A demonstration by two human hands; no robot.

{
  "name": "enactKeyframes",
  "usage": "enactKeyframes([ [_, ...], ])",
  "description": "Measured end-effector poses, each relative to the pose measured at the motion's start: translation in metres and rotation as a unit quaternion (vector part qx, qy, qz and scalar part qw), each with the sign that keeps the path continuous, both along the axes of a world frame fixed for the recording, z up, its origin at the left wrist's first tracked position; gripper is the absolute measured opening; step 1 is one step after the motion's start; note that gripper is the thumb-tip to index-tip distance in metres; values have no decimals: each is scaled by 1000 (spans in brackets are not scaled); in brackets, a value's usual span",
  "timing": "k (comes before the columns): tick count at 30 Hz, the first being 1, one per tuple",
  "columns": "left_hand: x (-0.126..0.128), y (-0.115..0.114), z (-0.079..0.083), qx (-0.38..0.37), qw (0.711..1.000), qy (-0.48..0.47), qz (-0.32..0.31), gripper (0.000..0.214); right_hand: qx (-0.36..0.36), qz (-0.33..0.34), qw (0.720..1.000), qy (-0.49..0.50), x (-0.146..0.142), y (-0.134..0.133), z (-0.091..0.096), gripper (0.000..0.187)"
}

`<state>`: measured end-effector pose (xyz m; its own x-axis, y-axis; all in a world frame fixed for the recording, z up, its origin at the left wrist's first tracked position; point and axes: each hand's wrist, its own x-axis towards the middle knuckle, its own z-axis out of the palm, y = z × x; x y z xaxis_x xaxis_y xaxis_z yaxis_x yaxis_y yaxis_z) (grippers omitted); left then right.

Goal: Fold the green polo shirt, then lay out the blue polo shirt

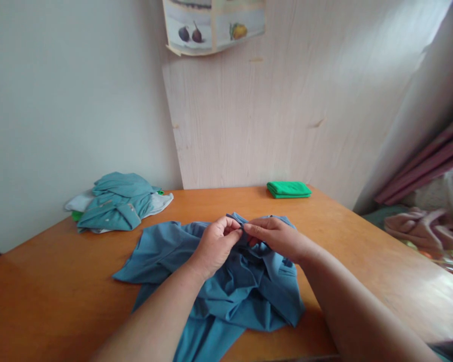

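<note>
A crumpled blue shirt lies on the orange wooden table in front of me. My left hand pinches a raised edge of the shirt near its top, thumb and fingers pressed together. My right hand pinches the same edge right beside it, so the fingertips of both hands almost touch. Both forearms reach in from the bottom of the view and cover part of the cloth.
A heap of teal and white clothes sits at the table's back left. A folded green cloth lies at the back right by the wooden wall panel. Pink bedding lies beyond the table's right edge.
</note>
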<state>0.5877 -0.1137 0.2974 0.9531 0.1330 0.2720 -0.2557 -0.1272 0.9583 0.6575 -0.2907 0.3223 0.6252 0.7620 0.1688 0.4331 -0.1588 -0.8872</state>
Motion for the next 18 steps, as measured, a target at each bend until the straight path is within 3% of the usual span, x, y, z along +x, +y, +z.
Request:
enactKeyframes([
  [4, 1, 0, 1, -25, 999, 19, 12, 13, -92, 21, 991, -97, -8, -21, 15, 47],
  [7, 0, -2, 1, -40, 998, 40, 20, 11, -225, 15, 953, -204, -15, -31, 19, 61],
  [10, 1, -3, 0, -58, 996, 62, 7, 11, -300, -13, 911, -282, -17, -31, 18, 41],
  [14, 2, -4, -2, -45, 995, 85, 0, 11, -291, -59, 913, -281, -7, -31, 16, 13],
  [18, 2, -4, -2, -24, 995, 97, -7, 11, -209, -83, 944, -242, 7, -36, 16, 11],
])
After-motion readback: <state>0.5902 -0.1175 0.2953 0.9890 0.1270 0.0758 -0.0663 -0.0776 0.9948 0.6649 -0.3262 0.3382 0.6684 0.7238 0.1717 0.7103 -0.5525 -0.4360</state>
